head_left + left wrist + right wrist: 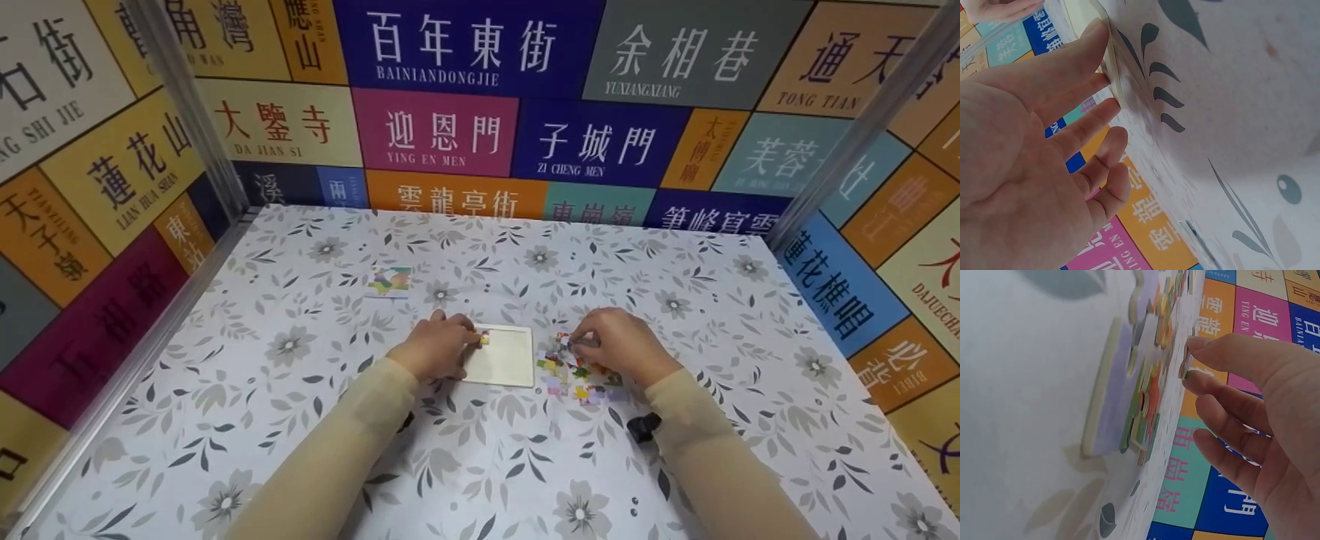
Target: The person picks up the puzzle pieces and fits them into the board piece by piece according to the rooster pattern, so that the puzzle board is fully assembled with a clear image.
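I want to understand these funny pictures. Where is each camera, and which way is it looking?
Head: worn on the head, looking down at the puzzle tray, both sleeved arms showing.
Left wrist: by the left hand, fingers at the tray's edge.
Right wrist: by the right hand, pinching a puzzle piece.
Shared: head and right wrist both show the loose pieces.

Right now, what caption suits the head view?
Left hand rests on a puzzle tray; right hand picks among loose puzzle pieces.
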`<state>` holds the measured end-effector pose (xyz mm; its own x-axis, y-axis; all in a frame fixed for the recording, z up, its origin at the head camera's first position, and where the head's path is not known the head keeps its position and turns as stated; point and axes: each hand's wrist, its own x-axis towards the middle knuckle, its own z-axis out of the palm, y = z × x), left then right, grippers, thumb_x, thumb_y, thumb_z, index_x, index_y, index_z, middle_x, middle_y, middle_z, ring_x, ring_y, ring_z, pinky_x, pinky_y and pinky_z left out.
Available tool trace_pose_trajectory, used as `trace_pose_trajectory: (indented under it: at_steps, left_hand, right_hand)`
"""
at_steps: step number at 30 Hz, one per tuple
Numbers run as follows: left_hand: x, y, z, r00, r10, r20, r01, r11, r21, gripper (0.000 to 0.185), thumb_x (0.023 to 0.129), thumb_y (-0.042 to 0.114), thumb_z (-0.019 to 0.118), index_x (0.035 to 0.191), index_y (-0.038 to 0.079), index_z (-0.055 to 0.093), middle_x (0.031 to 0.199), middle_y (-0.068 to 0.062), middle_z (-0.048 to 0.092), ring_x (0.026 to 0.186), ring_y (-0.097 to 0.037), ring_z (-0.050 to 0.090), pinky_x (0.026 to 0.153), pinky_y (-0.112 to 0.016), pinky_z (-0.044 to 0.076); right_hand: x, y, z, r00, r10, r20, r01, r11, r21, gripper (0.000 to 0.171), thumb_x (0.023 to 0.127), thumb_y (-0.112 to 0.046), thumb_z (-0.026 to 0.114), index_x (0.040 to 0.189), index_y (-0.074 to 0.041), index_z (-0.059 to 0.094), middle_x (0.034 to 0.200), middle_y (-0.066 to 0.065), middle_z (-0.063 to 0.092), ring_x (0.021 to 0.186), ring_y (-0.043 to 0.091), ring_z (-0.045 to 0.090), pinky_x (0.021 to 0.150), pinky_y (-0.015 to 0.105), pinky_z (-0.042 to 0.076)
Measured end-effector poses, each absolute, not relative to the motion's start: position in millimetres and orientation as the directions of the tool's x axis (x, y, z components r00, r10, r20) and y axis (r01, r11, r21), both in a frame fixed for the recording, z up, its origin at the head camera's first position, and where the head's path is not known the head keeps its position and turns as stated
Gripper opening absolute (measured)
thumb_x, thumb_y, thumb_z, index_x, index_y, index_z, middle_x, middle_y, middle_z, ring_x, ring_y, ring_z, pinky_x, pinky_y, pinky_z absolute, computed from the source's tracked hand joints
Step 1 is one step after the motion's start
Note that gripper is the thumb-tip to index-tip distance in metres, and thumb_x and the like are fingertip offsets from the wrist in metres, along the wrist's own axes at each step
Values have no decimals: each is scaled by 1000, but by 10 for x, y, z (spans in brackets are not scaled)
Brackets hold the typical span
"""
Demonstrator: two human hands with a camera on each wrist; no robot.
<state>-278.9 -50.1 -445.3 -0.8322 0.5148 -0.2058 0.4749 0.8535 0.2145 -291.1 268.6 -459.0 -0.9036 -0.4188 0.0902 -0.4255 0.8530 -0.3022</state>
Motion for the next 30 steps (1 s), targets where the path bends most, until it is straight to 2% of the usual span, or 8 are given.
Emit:
trace_pose_trajectory:
  at_steps: [4, 8, 18, 30]
  left_hand:
    - [-2777, -517, -4450, -821, 543, -177, 504, 835, 220, 50, 83, 20, 88, 130, 17, 71, 146, -7, 58, 119, -36, 51, 98, -54, 48]
    - [-2772, -528, -4451, -816, 558, -150, 523, 824, 219, 51, 81, 20, 89, 129, 16, 72, 144, -7, 59, 116, -37, 51, 94, -54, 49]
    - [-2786, -520, -4461, -822, 547, -162, 507, 831, 230, 52, 82, 20, 88, 131, 18, 71, 145, -6, 58, 118, -35, 51, 97, -53, 48]
    - [-2791, -541, -4445, -826, 537, -174, 482, 831, 276, 53, 82, 18, 87, 133, 17, 71, 148, -5, 56, 122, -35, 49, 103, -54, 45]
  right_hand:
    - [-2890, 2639, -4590, -890, -438, 126, -455, 845, -279, 10, 90, -20, 79, 99, -19, 84, 101, -2, 77, 96, 22, 70, 86, 45, 58]
    - [-2882, 2580, -4590, -881, -450, 147, -473, 842, -261, 10, 90, -19, 79, 98, -19, 84, 100, -1, 76, 96, 23, 71, 84, 45, 59]
    - [-2872, 2441, -4589, -872, -465, 154, -489, 837, -244, 8, 91, -21, 79, 96, -20, 85, 97, -3, 76, 92, 19, 70, 79, 42, 59]
    - [-2914, 2264, -4559, -861, -487, 150, -509, 828, -234, 10, 92, -23, 78, 100, -20, 84, 101, -3, 76, 97, 20, 71, 84, 40, 59]
